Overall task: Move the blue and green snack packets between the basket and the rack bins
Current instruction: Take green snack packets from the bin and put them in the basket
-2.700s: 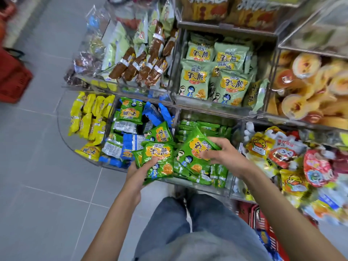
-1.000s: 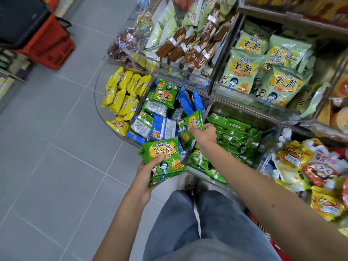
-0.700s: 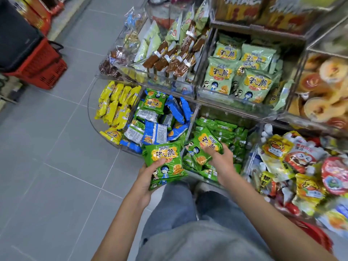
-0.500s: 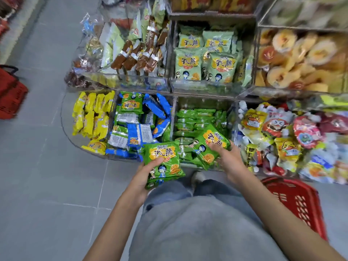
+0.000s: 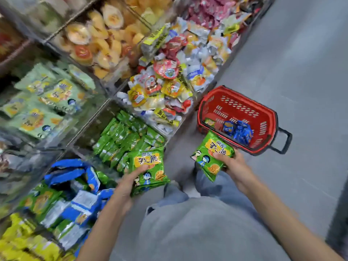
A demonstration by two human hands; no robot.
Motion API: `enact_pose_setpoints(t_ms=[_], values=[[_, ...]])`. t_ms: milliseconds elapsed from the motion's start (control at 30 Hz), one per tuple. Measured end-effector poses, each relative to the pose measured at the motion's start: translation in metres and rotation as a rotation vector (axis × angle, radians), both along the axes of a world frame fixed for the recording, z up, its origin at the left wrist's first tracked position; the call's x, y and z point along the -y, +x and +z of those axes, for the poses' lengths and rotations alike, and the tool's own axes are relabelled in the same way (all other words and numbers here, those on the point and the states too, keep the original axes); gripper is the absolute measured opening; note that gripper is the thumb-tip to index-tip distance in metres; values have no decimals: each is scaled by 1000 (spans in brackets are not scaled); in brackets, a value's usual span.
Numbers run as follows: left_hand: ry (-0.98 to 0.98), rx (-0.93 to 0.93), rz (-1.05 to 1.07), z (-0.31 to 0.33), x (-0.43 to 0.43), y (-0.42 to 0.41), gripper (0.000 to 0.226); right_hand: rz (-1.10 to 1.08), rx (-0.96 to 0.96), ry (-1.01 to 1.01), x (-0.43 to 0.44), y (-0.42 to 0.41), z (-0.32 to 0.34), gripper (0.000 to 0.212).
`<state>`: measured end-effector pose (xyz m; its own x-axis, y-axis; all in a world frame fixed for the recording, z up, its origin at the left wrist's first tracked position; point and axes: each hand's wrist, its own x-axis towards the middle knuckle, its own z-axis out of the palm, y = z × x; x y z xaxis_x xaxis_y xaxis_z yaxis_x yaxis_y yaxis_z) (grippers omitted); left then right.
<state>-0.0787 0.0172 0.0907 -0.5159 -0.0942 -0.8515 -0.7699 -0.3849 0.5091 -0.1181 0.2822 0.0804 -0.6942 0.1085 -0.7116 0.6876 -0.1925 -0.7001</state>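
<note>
Green snack packet [image 5: 212, 155] poised at the red basket's [image 5: 237, 107] near rim

The right hand [image 5: 233, 166] pinched it between thumb and curled fingers just beside the basket. The left hand [image 5: 128, 183] gripped a stack of green packets [image 5: 148, 166] farther from the basket. Blue packets [image 5: 237, 129] lay inside. Best, I judged, to carry the packet fully over the rim before letting go.

The basket [image 5: 237, 105] stands on the floor [image 5: 301, 63] right of the rack bins [image 5: 98, 112], with packets [image 5: 237, 131] inside it.
</note>
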Motion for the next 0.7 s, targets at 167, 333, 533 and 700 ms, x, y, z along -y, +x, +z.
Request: enact_pose_setpoints(t_ms=[167,333,533,700], values=[[58,-28,-302,3,-81,-63,40,-257,37,-18,-72,32,-9,28],[62,-15,-523,-13,-171,-122,44,-424,70,-57,-137,20,-22,23],[118,80,-536,-38,-267,-187,22,-493,117,-67,-208,-38,-41,23],[77,157,-497,-92,-308,-240,35,-445,189,-31,-239,-106,-93,32]])
